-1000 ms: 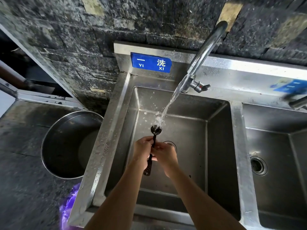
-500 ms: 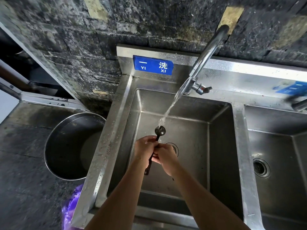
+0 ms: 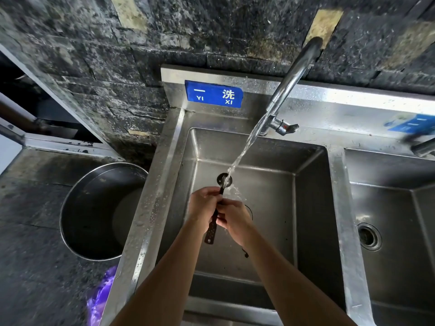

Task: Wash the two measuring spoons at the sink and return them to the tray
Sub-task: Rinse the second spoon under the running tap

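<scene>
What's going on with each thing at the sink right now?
Tap: on, water running.
Spoon: bowl up under the water, held by the handle.
Left hand: gripping the spoon.
Right hand: gripping the spoon.
Sink: wet, not filled.
Pot: upright beside the sink.

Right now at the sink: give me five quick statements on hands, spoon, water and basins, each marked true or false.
1. The water stream lands on the bowl of the black measuring spoon. True.
2. Only the right hand holds the spoon. False: the left hand grips it too.
3. The hands work over the left basin. True.
4. The tap is shut off. False: water is running.
5. A large metal pot stands inside the right basin. False: it stands left of the sink.
</scene>
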Motion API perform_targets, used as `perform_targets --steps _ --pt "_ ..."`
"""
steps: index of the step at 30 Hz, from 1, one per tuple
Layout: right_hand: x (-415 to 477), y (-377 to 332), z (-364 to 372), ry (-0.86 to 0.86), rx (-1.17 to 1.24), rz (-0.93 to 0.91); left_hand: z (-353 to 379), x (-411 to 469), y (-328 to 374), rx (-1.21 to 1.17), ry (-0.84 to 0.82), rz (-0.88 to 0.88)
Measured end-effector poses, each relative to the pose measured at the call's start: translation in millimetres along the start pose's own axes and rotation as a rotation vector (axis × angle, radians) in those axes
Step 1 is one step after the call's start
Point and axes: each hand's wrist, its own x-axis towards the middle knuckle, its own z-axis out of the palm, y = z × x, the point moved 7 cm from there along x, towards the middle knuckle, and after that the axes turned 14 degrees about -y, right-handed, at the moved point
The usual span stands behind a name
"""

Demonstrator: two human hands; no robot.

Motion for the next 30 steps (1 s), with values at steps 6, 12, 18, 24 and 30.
perform_targets --steps 6,12,18,24,30 --pt "15 -29 -6 0.033 -0.017 -0.046 7 15 28 -0.004 -0.066 0.001" --pt "34 -65 -13 0.007 -0.013 -0.070 15 33 59 -0.065 -0.143 0.040" --pt "61 -92 -15 -0.049 -0.012 -0.111 17 52 95 -0.037 -0.149 0.099" --pt "71 -120 -12 -0.090 0.088 -0.146 20 64 122 -0.005 -0.156 0.153" --pt "57 -128 -11 -0.101 -0.177 -0.207 25 67 122 -0.002 -0.175 0.171"
